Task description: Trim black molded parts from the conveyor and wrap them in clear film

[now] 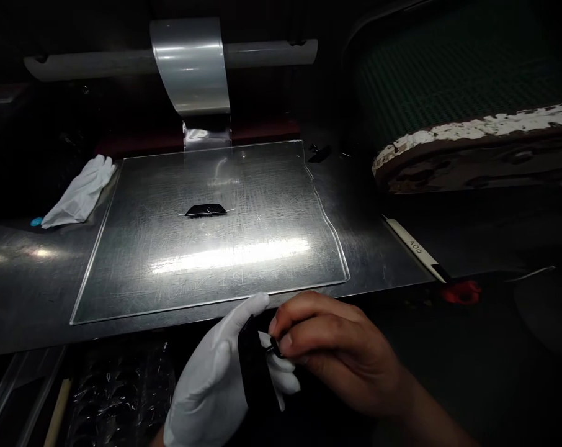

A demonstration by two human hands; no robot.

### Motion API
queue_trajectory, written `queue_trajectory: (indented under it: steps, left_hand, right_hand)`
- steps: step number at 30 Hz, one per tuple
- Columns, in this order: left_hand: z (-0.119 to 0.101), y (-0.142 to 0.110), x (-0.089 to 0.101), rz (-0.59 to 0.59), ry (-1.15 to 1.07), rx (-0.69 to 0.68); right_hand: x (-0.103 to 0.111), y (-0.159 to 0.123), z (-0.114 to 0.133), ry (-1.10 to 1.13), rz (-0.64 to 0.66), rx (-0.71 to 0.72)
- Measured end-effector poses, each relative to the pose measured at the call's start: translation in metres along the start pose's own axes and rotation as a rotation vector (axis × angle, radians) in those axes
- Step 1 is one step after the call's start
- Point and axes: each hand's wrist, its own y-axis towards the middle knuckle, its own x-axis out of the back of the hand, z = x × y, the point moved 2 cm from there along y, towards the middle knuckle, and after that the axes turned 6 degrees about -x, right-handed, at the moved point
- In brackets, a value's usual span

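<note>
My left hand [216,372], in a white glove, is closed around a flat black part [255,372] with a slanted end, held tilted just below the table edge. My bare right hand [337,347] pinches a small black piece [275,347] between thumb and fingers, right against the part's side. Whether the two pieces are joined cannot be made out. Beyond my hands a scratched clear sheet [136,279] lies on the metal table. Near its middle rests another black part [206,210], trapezoid in outline, with a thin strip under it.
A film roll [190,68] hangs on a pale bar [272,54] at the back. A white glove [80,192] lies left. To the right are a knife marked A06 [414,247], a red object [462,292] and a green conveyor belt [448,81]. Below left sits a clear moulded tray [123,397].
</note>
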Motion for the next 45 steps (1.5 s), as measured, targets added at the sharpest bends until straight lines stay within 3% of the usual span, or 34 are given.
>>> queue_trajectory:
  steps: [4,10,15,19,24,26,30,35,37,39,41,45]
  left_hand:
    - [0.004,-0.001,0.004,-0.016,0.008,-0.023]
    - [0.008,0.002,0.008,0.195,-0.062,-0.026]
    - [0.007,-0.001,0.010,0.142,-0.027,-0.004]
    - [0.002,-0.002,0.009,0.092,-0.002,0.014]
    - [-0.009,0.001,0.008,0.100,0.177,0.122]
    - [-0.013,0.001,0.009,0.105,0.250,0.152]
    - [-0.014,-0.002,0.013,0.031,0.306,0.208]
    - [-0.014,-0.003,0.011,-0.034,0.371,0.291]
    - [-0.015,0.001,0.008,-0.098,0.517,0.294]
    - [-0.017,0.005,0.007,-0.225,0.655,0.250]
    - [-0.018,0.007,0.008,-0.347,0.733,0.184]
    - [-0.016,0.003,0.010,-0.458,0.767,0.139]
  right_hand:
    - [0.001,-0.004,-0.001,-0.029,0.045,0.005]
    - [0.000,-0.009,-0.004,-0.078,0.104,-0.008]
    - [-0.004,-0.013,-0.008,-0.125,0.118,-0.056]
    - [-0.005,-0.012,-0.012,0.044,0.018,-0.325]
    - [-0.011,-0.007,-0.019,0.302,0.131,-0.785]
    - [-0.014,-0.006,-0.022,0.374,0.141,-0.870]
    - [-0.020,-0.008,-0.028,0.402,0.107,-0.896]
    - [-0.024,-0.011,-0.029,0.450,0.167,-0.876]
    - [-0.023,-0.011,-0.026,0.278,0.138,-0.813]
    - [-0.021,-0.008,-0.021,-0.053,0.054,-0.627]
    - [-0.022,-0.007,-0.015,-0.378,-0.020,-0.354]
    - [-0.028,-0.013,-0.016,-0.708,-0.073,0.069]
